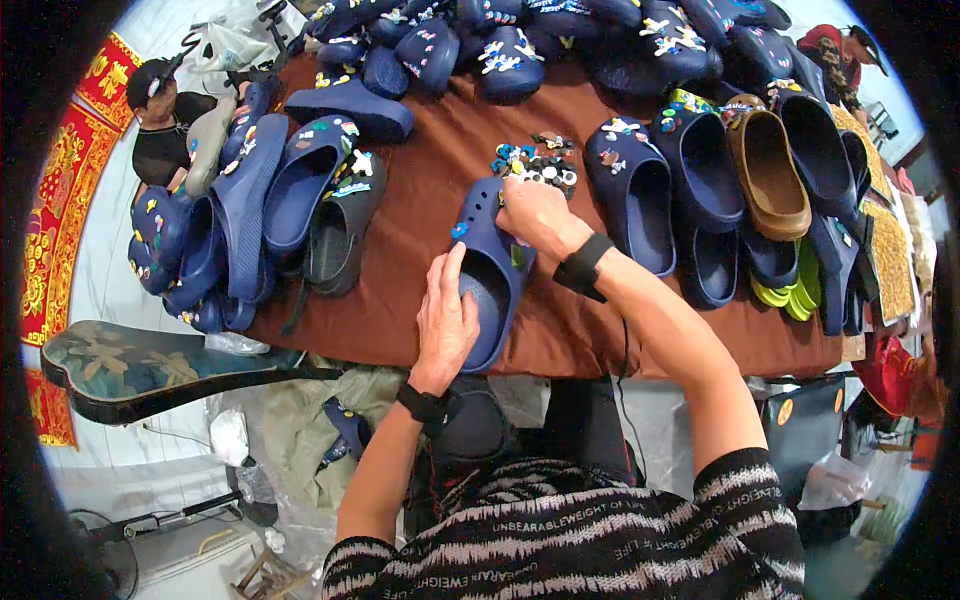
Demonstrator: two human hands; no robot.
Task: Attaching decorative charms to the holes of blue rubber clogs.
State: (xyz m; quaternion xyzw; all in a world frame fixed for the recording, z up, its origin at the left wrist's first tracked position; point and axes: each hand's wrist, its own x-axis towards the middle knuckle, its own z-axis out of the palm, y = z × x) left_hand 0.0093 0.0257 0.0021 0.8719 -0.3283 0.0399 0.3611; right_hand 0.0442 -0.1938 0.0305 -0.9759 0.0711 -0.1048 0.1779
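Navy clog (487,268) lies on the brown-covered desk (420,190), near the middle of its near edge, sole down, opening up. Long axis runs from the heel at the near edge up and slightly left toward the toe, pointing at the far side.

Left hand (445,320) rests on the heel end, palm over the rim of the opening, fingers (447,275) spread flat and pressing down rather than curled round anything. It pins the clog against the desk.

Right hand (532,215) sits at the toe end, on the clog's right upper. Fingers bunched and bent down onto the top surface, pinched as if on something small; what lies between them is hidden, so cannot tell if they hold a charm. A blue charm (459,230) already shows on the toe's left side.

Pile of small charms (540,160) lies just beyond the right hand, toward the far edge, touching distance from the knuckles. Right hand is clearly the nearer one; left is well back behind the clog's whole length.

Both wrists wear black bands. Rows of other navy clogs (640,190) flank the working spot left and right; a brown clog (768,175) stands among those on the right.
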